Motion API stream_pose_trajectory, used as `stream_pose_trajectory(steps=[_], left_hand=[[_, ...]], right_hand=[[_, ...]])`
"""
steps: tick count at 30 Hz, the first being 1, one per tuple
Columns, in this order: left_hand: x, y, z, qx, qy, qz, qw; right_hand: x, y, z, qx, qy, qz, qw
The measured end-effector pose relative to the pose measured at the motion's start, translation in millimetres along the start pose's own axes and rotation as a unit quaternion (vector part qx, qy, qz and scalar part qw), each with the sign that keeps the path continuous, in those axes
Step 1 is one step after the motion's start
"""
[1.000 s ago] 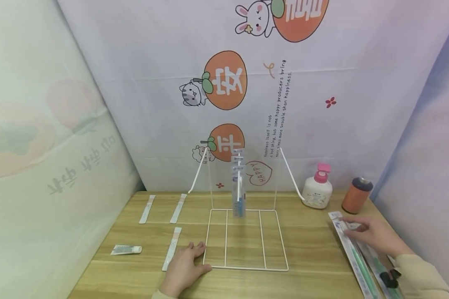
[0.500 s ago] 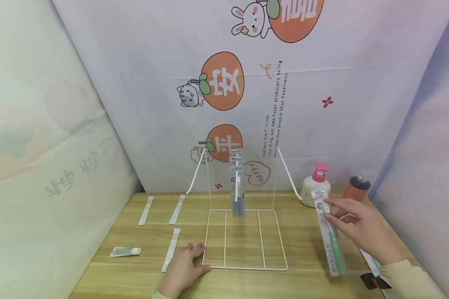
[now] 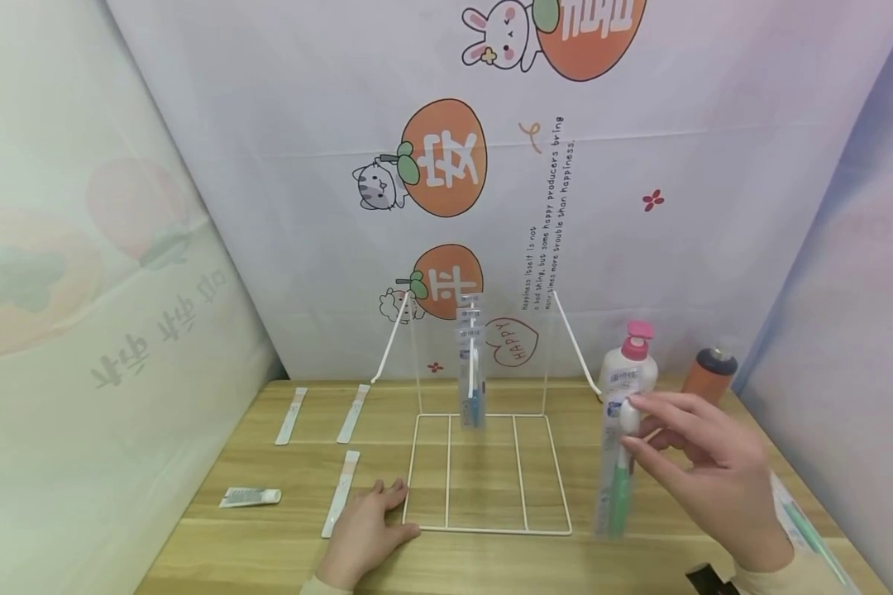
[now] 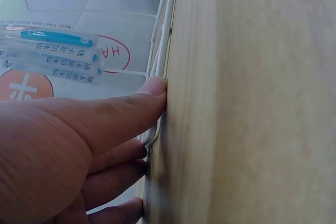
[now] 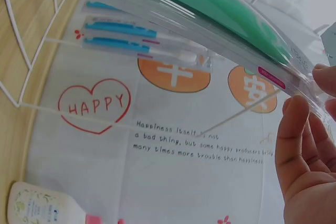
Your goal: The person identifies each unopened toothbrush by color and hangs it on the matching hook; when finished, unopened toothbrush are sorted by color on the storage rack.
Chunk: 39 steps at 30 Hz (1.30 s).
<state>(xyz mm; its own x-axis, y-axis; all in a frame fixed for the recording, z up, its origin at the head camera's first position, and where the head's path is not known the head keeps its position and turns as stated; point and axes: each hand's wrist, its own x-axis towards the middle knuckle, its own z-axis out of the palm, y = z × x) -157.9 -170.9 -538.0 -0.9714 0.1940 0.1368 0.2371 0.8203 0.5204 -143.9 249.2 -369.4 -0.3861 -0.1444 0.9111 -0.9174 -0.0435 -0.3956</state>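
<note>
My right hand [image 3: 714,479] pinches a packaged toothbrush [image 3: 619,500] with a green handle near its upper end, between thumb and fingers. The clear pack hangs nearly upright above the table, right of a white wire rack [image 3: 491,532]. In the right wrist view the green toothbrush [image 5: 210,3] crosses the top, near my fingertips. Blue-handled packaged toothbrushes [image 3: 472,388] hang one behind another on the rack's middle hook. My left hand [image 3: 365,529] rests at the rack's front left corner. In the left wrist view its thumb [image 4: 131,106] presses the wire and the other fingers extend alongside.
Left of the rack lie slim white packets [image 3: 340,496] and a small tube [image 3: 250,497]. Behind on the right stand a pump bottle [image 3: 628,364] and an orange-black can [image 3: 709,376]. Another green packaged toothbrush [image 3: 811,529] lies at far right. Two side arms jut from the rack.
My right hand has lifted a green toothbrush pack off the table at the right and carried it left toward the rack, turning it more upright. The left hand has stayed at the rack's corner.
</note>
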Motion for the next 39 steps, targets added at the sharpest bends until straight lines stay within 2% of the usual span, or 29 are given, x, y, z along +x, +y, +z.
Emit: stream_pose_trajectory(steps=[2, 10, 17, 21, 27, 37, 39], left_hand=[[0.2, 0.0, -0.1, 0.000, 0.001, 0.000, 1.0000], [0.0, -1.2, 0.6, 0.000, 0.001, 0.000, 1.0000], [0.0, -0.3, 0.2, -0.001, 0.002, 0.002, 1.0000], [-0.1, 0.0, 0.0, -0.001, 0.003, 0.006, 1.0000], [0.1, -1.1, 1.3, -0.001, 0.001, 0.005, 1.0000], [0.8, -3.1, 2.4, 0.004, 0.001, 0.001, 1.0000], [1.0, -3.5, 2.3, 0.005, 0.003, 0.001, 1.0000]], right_hand=[[2, -2, 6, -0.011, -0.002, -0.009, 1.000], [-3, 4, 16, -0.136, -0.006, -0.009, 0.991], [-8, 25, 18, -0.185, 0.005, -0.027, 0.982], [-10, 43, 19, -0.225, 0.011, -0.035, 0.974], [-8, 72, 19, -0.293, 0.007, -0.052, 0.955], [4, 105, 22, -0.348, 0.010, -0.017, 0.937], [7, 111, 22, -0.351, 0.007, -0.007, 0.936]])
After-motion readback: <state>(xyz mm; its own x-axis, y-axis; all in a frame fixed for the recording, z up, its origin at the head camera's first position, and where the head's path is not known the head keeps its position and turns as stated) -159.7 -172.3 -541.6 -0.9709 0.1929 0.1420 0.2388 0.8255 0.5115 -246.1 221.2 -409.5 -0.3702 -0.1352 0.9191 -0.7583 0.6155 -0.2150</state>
